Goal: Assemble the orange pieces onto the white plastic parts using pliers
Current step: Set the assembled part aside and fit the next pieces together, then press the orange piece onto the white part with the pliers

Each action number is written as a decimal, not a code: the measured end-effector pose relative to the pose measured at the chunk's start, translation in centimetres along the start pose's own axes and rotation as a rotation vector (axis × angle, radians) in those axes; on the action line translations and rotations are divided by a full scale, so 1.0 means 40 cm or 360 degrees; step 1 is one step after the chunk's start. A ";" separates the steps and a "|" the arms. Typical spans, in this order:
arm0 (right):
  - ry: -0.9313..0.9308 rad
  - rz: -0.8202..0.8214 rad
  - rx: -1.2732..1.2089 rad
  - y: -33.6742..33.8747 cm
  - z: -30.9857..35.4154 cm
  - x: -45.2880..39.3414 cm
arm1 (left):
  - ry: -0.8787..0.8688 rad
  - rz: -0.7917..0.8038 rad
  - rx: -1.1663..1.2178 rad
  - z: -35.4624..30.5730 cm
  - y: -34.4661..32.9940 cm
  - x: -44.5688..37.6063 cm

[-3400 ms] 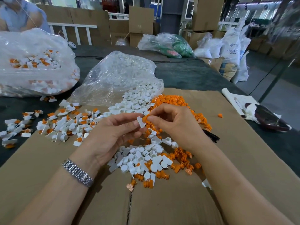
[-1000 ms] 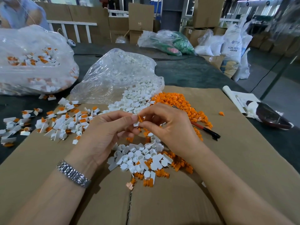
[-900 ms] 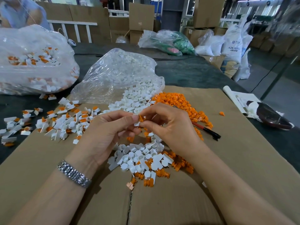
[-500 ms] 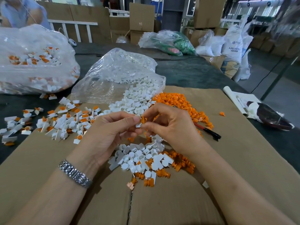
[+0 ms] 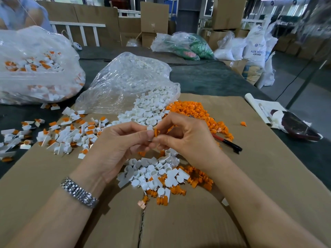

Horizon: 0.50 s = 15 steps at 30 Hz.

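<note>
Both hands meet above the cardboard, fitting one orange piece (image 5: 156,133) to one white part (image 5: 150,128) by hand.

The left hand (image 5: 118,149) has its fingers curled, thumb and forefinger pinching the white part; the right hand (image 5: 188,138) pinches the orange piece just beside it, the two touching; how far the piece is seated I cannot tell; to do this well, I judge, hold the white part steady, line the orange piece square to its opening, and press straight, not at a slant; the pliers (image 5: 227,143) lie unused on the cardboard (image 5: 250,176) right of the hand, near the orange heap (image 5: 193,111), within reach should finger pressure fail; loose white parts (image 5: 152,170) wait below the hands; finished pieces (image 5: 71,133) lie to the left.
</note>
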State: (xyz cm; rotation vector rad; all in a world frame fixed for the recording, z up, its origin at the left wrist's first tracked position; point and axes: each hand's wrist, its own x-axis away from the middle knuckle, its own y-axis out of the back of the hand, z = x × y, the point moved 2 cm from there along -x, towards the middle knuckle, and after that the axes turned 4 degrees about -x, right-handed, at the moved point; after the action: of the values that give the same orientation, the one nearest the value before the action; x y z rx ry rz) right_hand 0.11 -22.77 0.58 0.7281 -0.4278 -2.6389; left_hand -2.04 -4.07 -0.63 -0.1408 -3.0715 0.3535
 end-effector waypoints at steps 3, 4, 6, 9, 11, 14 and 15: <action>-0.0004 0.0025 0.0138 0.003 0.006 -0.002 | -0.0013 -0.0042 -0.0030 0.002 -0.004 -0.001; -0.0042 0.0014 0.0206 0.013 0.005 -0.004 | -0.0010 -0.0060 -0.0030 0.002 -0.005 -0.001; -0.0215 -0.0061 0.0460 0.050 -0.006 -0.011 | 0.0009 -0.0098 -0.0008 0.000 -0.004 -0.001; -0.0739 -0.0117 0.1198 0.131 -0.043 -0.003 | 0.0040 -0.0141 0.0053 -0.001 -0.002 0.000; -0.1083 -0.0020 0.1448 0.165 -0.067 0.009 | 0.0042 -0.0167 0.0082 -0.001 0.002 -0.002; -0.1191 0.0099 0.1502 0.174 -0.082 0.013 | 0.0015 -0.0175 0.0089 -0.002 0.004 -0.004; -0.1161 0.0117 0.1533 0.171 -0.081 0.010 | 0.0006 -0.0185 0.0100 -0.002 0.005 -0.005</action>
State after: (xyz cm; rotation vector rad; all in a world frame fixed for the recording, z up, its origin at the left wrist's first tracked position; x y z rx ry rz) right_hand 3.37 -29.62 0.36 -0.0940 -1.9316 -2.4372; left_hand -1.83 -3.86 -0.60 0.0395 -3.0430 0.4421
